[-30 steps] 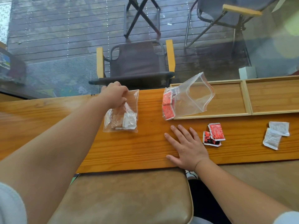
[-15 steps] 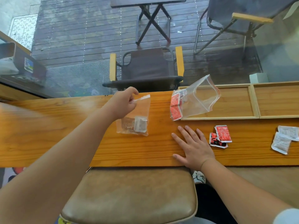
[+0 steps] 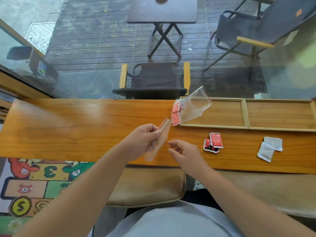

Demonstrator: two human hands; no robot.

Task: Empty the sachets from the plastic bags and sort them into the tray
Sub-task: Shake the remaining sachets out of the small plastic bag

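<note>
Left hand (image 3: 143, 142) lifted bag (image 3: 158, 139) off table edge (image 3: 85, 154)

The left hand (image 3: 142, 142) is pinching a blurred plastic bag (image 3: 158, 140) above the desk (image 3: 68, 127); the right hand (image 3: 183, 152) is hovering open just beside it.

Beyond my wooden counter (image 3: 68, 127), a folding chair (image 3: 154, 79) and small table (image 3: 162, 11) fill the upper centre; a cartoon rug (image 3: 30, 182) lies lower left.
</note>
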